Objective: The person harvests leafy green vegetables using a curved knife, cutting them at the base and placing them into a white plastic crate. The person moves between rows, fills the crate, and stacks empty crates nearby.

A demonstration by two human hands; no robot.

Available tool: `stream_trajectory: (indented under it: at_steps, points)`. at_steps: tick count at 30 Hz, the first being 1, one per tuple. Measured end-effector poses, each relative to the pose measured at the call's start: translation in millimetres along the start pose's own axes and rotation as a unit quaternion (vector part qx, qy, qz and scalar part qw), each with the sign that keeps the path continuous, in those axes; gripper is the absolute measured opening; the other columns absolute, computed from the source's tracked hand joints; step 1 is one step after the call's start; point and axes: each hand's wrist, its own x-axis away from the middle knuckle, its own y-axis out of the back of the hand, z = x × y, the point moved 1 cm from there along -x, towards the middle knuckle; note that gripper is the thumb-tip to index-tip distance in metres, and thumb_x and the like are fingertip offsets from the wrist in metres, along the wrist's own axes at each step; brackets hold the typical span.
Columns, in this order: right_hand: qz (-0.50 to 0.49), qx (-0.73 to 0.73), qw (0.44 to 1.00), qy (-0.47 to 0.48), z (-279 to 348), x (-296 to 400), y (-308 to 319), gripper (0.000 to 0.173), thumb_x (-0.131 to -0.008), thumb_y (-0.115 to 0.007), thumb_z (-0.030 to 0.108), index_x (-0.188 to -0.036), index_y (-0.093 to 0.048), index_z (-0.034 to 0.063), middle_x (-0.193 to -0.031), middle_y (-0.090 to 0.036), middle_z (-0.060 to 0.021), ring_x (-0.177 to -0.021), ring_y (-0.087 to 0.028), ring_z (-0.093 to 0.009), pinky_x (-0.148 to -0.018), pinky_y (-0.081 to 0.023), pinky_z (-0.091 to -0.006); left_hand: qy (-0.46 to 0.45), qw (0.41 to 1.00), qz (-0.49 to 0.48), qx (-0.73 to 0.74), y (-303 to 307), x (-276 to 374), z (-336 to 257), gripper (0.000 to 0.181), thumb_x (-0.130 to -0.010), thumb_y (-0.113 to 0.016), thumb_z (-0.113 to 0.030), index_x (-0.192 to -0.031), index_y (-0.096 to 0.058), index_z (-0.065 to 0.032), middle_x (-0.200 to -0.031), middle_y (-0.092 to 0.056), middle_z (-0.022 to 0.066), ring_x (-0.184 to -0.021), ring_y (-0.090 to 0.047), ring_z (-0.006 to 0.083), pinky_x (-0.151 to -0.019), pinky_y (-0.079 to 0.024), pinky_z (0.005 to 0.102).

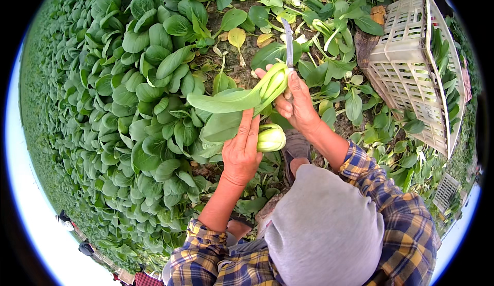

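My left hand (243,147) grips a head of bok choy, its pale base (271,137) sticking out to the right of the fingers. The fingertips also lie against the leaves of a second bok choy (270,85) just above. In my right hand (299,102) is a knife, its narrow blade (288,40) pointing away from me; the fist hides most of the handle. The thumb sits by the cut base of the upper bok choy, and other fingers of that hand show behind its stalks.
Dense bok choy plants (146,104) fill the left side. Trimmed leaves (353,104) litter the soil ahead and to the right. A white slatted plastic crate (409,69) with greens inside stands tilted at the right. Another crate (446,192) lies farther off. Distant people (85,248) appear at lower left.
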Motion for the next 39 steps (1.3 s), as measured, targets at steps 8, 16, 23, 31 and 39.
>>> stream_trajectory:
  at_steps: [8,16,23,31,39]
  points:
    - [0.009,0.19,0.971,0.144,8.9,17.8,-0.8,0.05,-0.084,-0.071,0.022,-0.121,-0.046,-0.0013,-0.107,-0.067,-0.0112,-0.059,-0.053,-0.004,-0.05,-0.045,-0.0195,0.129,0.966,-0.004,0.225,44.6,10.8,-38.7,0.069,-0.065,-0.064,0.011,-0.131,-0.049,0.0003,-0.148,-0.031,0.0227,-0.125,-0.049,0.0344,-0.098,-0.045,0.0388]
    - [0.096,0.108,0.989,0.012,-7.3,40.7,-45.8,0.051,-0.085,-0.07,0.027,-0.122,-0.046,0.0019,-0.092,-0.062,-0.0045,-0.048,-0.046,-0.004,-0.04,-0.037,-0.019,0.148,0.916,0.196,0.317,68.7,-20.0,18.4,0.071,-0.08,-0.073,-0.021,-0.139,-0.038,-0.0008,-0.137,-0.046,0.0132,-0.128,-0.043,0.0251,-0.108,-0.03,0.0408]
    - [0.19,0.079,0.972,-0.114,18.5,21.5,-34.3,0.036,-0.092,-0.062,0.029,-0.114,-0.052,0.0015,-0.093,-0.067,-0.0063,-0.041,-0.043,-0.003,-0.037,-0.035,-0.0177,0.312,0.696,0.299,0.573,51.5,-10.3,23.0,0.058,-0.077,-0.075,-0.015,-0.126,-0.047,-0.0018,-0.111,-0.057,0.0046,-0.101,-0.055,0.0129,-0.087,-0.046,0.029]
    - [-0.047,0.114,0.99,0.061,39.1,5.2,-7.8,0.023,-0.096,-0.054,0.026,-0.09,-0.051,0.0041,-0.069,-0.058,0.0001,-0.044,-0.043,-0.002,-0.038,-0.036,-0.0206,0.417,0.539,0.331,0.652,54.9,-28.2,2.2,0.049,-0.079,-0.064,-0.012,-0.125,-0.05,-0.0007,-0.097,-0.063,0.0115,-0.087,-0.065,0.0251,-0.083,-0.051,0.0361]
    - [-0.013,0.684,0.724,0.091,-6.7,-75.9,31.4,0.033,-0.092,-0.058,0.028,-0.094,-0.051,-0.0046,-0.074,-0.061,-0.0267,-0.074,-0.06,-0.047,-0.065,-0.048,-0.0505,-0.175,0.886,0.252,-0.347,29.4,-183.2,55.0,0.046,-0.065,-0.071,-0.006,-0.105,-0.05,-0.002,-0.101,-0.058,0.0134,-0.086,-0.062,0.0273,-0.075,-0.047,0.0369]
